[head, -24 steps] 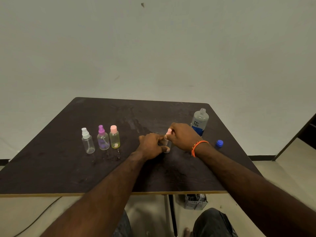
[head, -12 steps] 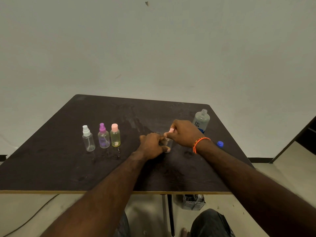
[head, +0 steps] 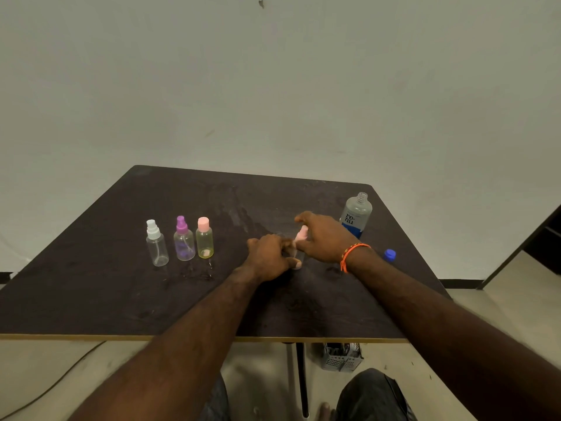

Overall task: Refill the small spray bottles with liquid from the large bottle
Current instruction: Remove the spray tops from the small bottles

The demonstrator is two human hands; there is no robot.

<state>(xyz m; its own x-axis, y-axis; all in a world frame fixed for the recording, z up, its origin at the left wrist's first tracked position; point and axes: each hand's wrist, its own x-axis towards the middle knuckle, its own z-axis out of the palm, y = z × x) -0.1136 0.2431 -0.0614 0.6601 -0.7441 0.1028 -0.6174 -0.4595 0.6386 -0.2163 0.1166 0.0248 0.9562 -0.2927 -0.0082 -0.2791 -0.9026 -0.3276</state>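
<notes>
Small clear spray bottle with pink sprayer top (head: 301, 238) held at tabletop (head: 91, 284) centre: body gripped by left hand (head: 270, 257), top pinched by right hand (head: 324, 237). Uncapped large clear bottle (head: 355, 214) stands behind. Three small bottles appear near-empty; refilling mostly left.

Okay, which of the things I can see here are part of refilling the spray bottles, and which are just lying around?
Part of the job:
- large bottle, uncapped
- blue cap
- small bottle with pink sprayer, held by left hand and right hand
- white-topped bottle, purple-topped bottle, pink-capped bottle

Lying about:
- grey basket under the table
- cable on the floor
</notes>
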